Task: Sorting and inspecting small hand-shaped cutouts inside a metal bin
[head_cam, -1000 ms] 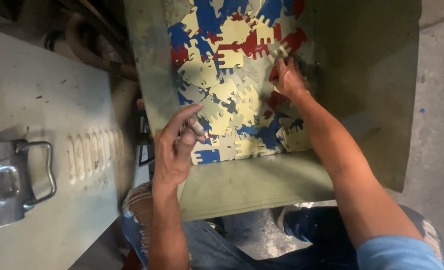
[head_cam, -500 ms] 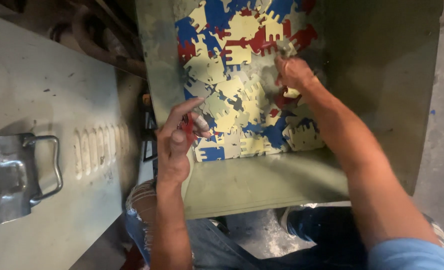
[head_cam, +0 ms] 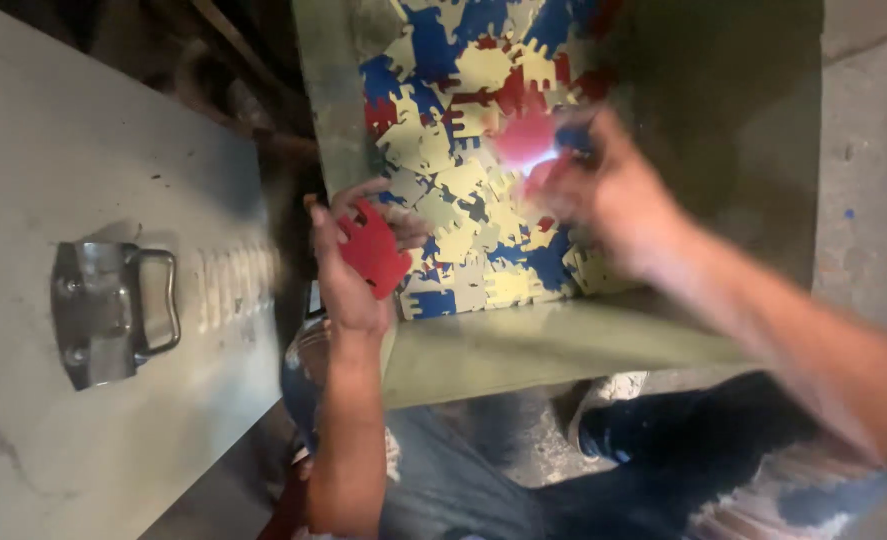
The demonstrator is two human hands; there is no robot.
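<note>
Down over the olive-green box (head_cam: 524, 350), the person works with both hands among a heap of flat toothed plastic pieces (head_cam: 464, 190) in red, blue and yellow. Their left hand (head_cam: 349, 265) sits at the box's left wall, fingers and thumb clamped on a red toothed piece (head_cam: 374, 250) held just above the heap. Their right hand (head_cam: 614, 195) is blurred over the heap's right side, closed around what looks like a red piece (head_cam: 529, 145), though the exact hold is hard to tell. A grey metal case (head_cam: 84, 150) with a steel latch handle (head_cam: 114, 310) lies to the left.
</note>
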